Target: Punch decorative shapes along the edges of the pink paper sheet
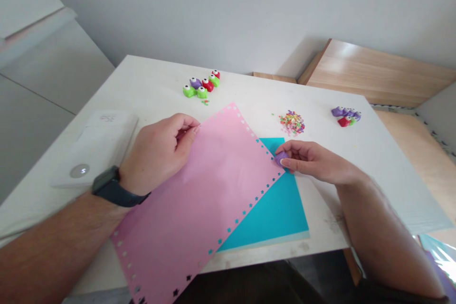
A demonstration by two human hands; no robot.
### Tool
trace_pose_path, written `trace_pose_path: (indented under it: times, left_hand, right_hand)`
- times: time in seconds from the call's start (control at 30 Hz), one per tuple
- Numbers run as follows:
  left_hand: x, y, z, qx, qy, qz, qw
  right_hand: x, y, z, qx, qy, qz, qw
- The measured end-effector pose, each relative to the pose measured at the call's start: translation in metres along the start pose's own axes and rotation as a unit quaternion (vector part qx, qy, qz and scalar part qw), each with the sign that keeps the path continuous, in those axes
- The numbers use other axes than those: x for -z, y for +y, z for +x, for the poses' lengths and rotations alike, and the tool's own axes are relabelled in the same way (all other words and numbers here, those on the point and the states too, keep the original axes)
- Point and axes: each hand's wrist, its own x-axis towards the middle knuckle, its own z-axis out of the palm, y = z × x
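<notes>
A pink sheet of paper [213, 175] with small shapes punched along its edges lies slanted across the table, its lower corner hanging past the front edge. My left hand [166, 145], with a dark watch [116, 186] on the wrist, pinches the sheet's upper left edge between thumb and fingers. At the sheet's right corner, my right hand [308, 159] grips a purple craft punch [280, 158] that sits on the paper edge. Beneath the pink sheet is a blue sheet [270, 213], partly covered.
Several red, green and purple punches [202, 84] stand at the back, and another cluster of punches [346, 116] at the right. Colourful paper cutouts [292, 122] form a pile behind my right hand. A white box [96, 147] lies at the left of the white table [153, 80].
</notes>
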Motion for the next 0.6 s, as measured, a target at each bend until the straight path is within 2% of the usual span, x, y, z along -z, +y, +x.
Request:
trace_pose_path:
  times: [0.27,0.43,0.6]
  left_hand:
    - [0.0034,0.0031,-0.0017,0.005,0.001,-0.010,1.000]
    - [0.0009,0.0012,-0.0011,-0.004,0.032,-0.005,0.999]
    - [-0.0007,0.0009,-0.0005,0.001,0.032,-0.002,0.999]
  right_hand:
    - [-0.0024,0.0006,-0.0001,-0.001,-0.001,-0.020,1.000]
    - [-0.0029,0.0016,0.0010,-0.004,-0.003,-0.015,1.000]
    - [-0.0036,0.0010,0.0014,-0.008,-0.008,-0.017,1.000]
